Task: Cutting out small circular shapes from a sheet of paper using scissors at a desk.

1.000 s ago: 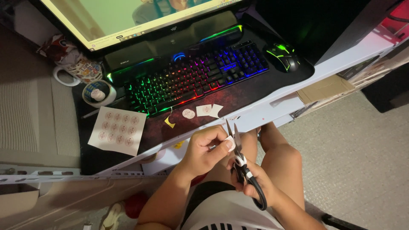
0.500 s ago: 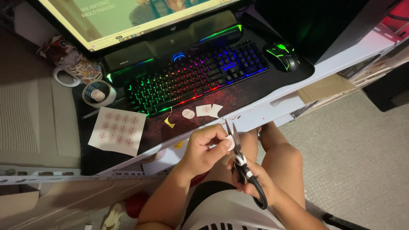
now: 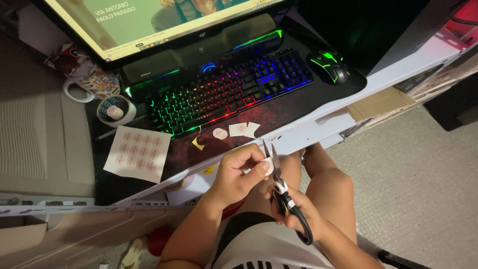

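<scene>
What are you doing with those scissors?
A person seated at a desk is cutting a small piece of paper. The left hand pinches the paper while the right hand works black-handled scissors, blades on it. On the desk lie a sheet of round stickers, a few cut-out pieces, a rainbow-lit keyboard and a mouse.

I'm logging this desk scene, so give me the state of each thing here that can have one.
monitor: on, page showing.
keyboard: backlit in rainbow colours.
mouse: lit green, untouched.
sticker sheet: flat on the desk mat, uncut.
cut round sticker: loose on the mat.
scissors: blades apart, held in right hand.
paper piece: pinched by left hand, against the blades.
mug: upright.
</scene>
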